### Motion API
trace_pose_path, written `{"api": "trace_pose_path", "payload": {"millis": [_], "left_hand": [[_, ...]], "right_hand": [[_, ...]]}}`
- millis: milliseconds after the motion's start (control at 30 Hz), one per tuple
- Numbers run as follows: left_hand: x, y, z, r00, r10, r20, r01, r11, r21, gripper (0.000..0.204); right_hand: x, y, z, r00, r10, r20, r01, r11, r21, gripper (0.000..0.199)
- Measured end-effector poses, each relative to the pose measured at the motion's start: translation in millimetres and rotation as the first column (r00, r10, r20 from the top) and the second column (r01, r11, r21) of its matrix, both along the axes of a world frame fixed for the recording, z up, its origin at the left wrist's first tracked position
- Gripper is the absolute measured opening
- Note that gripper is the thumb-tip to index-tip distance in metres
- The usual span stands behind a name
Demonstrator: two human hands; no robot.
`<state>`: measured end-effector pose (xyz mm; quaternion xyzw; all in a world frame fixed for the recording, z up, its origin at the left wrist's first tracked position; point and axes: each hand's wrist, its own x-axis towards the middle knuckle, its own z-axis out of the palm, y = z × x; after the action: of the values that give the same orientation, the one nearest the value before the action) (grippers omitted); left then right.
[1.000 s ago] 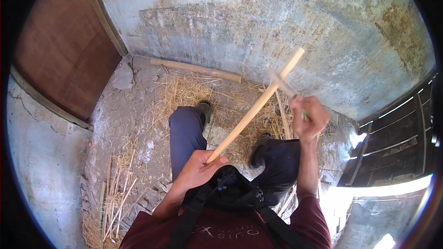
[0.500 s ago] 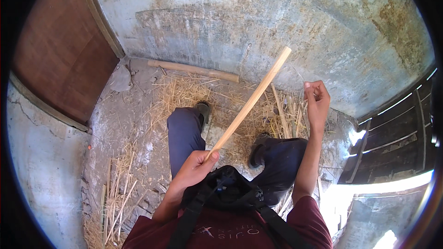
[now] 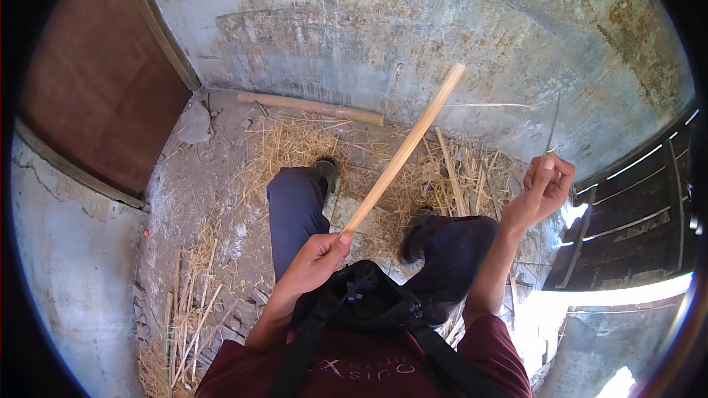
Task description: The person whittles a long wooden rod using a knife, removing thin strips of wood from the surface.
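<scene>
My right hand (image 3: pixel 544 190) has lifted away from the stick (image 3: pixel 404 151) since half a second ago and now sits well off to its right, fingers pinched together on a thin strip (image 3: pixel 552 127) that points upward. The stick is pale, smooth and straight, slanting up from my left hand (image 3: pixel 318 259), whose fingers are clamped round its lower end. Straw (image 3: pixel 310 144) lies beneath the stick, against the wall (image 3: pixel 413 22).

Pale wooden stick (image 3: pixel 404 151) — long, straight, round in section, smooth; tilted up and away to the right, lower end gripped. Thin dry straw stalk (image 3: pixel 552 127) — slender, near upright, pinched at its base.
</scene>
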<state>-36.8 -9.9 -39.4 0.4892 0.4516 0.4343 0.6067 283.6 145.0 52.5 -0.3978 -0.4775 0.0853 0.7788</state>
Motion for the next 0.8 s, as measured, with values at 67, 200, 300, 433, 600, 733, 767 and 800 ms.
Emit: {"api": "trace_pose_path", "payload": {"millis": [67, 200, 300, 433, 600, 733, 767, 800], "left_hand": [[3.6, 2.2, 7.5, 1.000, 0.000, 0.019, 0.000, 1.000, -0.018, 0.056], [6.8, 8.7, 20.7, 1.000, -0.021, 0.019, 0.022, 0.998, -0.056, 0.056], [5.6, 9.4, 24.0, 0.999, -0.035, 0.016, 0.036, 0.998, -0.057, 0.056], [11.5, 14.0, 31.0, 0.995, -0.087, -0.047, 0.088, 0.996, 0.007, 0.055], [21.4, 17.3, 44.7, 0.995, -0.077, -0.056, 0.084, 0.987, 0.138, 0.043], [23.9, 17.0, 42.0, 0.997, -0.059, -0.041, 0.063, 0.992, 0.106, 0.031], [24.1, 17.3, 37.3, 0.998, -0.057, -0.008, 0.057, 0.995, 0.084, 0.029], [24.3, 18.1, 31.5, 0.998, -0.055, 0.024, 0.053, 0.997, 0.061, 0.026]], "right_hand": [[-6.5, -11.2, 0.0, 0.998, -0.062, 0.025, 0.061, 0.997, 0.057, 0.018], [-20.9, -28.4, -26.4, 0.898, -0.168, 0.406, -0.007, 0.918, 0.397, 0.020], [-51.1, -52.4, -24.6, 0.629, -0.015, 0.777, -0.313, 0.911, 0.270, 0.031], [-69.7, -52.9, -46.6, 0.607, 0.169, 0.776, -0.360, 0.930, 0.079, 0.034], [-76.2, -56.2, -46.8, 0.589, 0.210, 0.780, -0.415, 0.907, 0.069, 0.034], [-77.6, -56.7, -48.5, 0.547, 0.242, 0.802, -0.461, 0.886, 0.047, 0.036], [-77.9, -57.7, -48.3, 0.548, 0.254, 0.797, -0.470, 0.882, 0.043, 0.036], [-77.9, -60.3, -47.9, 0.550, 0.265, 0.792, -0.479, 0.877, 0.039, 0.036]]}}
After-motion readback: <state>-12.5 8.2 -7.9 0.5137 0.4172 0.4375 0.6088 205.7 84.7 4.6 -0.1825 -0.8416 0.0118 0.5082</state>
